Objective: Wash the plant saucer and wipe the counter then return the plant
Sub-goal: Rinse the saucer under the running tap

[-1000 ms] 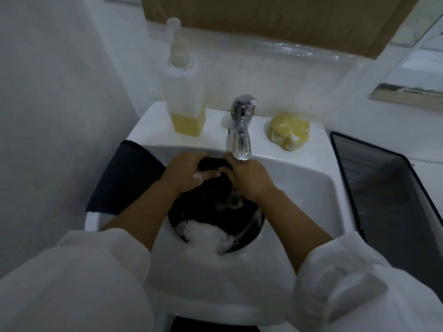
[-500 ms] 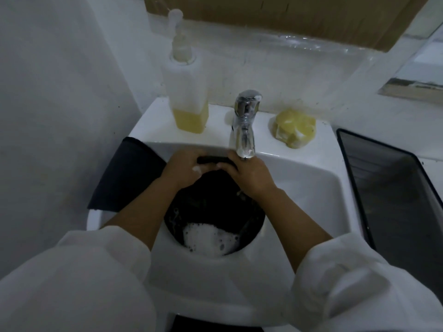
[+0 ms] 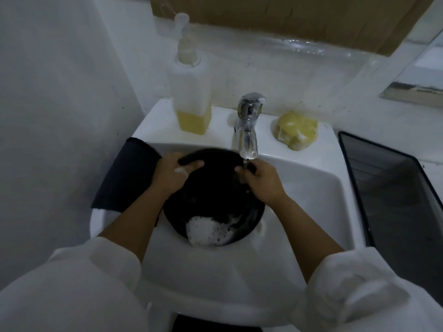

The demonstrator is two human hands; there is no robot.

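Note:
A round black plant saucer (image 3: 215,197) is tilted inside the white sink (image 3: 309,200), its far rim raised under the chrome tap (image 3: 248,127). White foam (image 3: 206,232) pools at its near, low edge. My left hand (image 3: 171,174) grips the far left rim, thumb on the inside. My right hand (image 3: 260,180) holds the far right rim just below the spout, where a thin stream of water falls. No plant is in view.
A soap dispenser (image 3: 190,92) with yellow liquid stands on the sink's back ledge at left, a yellow sponge (image 3: 296,129) at right. A dark cloth (image 3: 124,173) hangs over the sink's left edge. A black tray (image 3: 393,195) lies to the right. A wall is close at left.
My hands have moved apart along the saucer's far rim, the left going left and the right going right. The saucer's far edge has risen and the foam has slid to its near edge.

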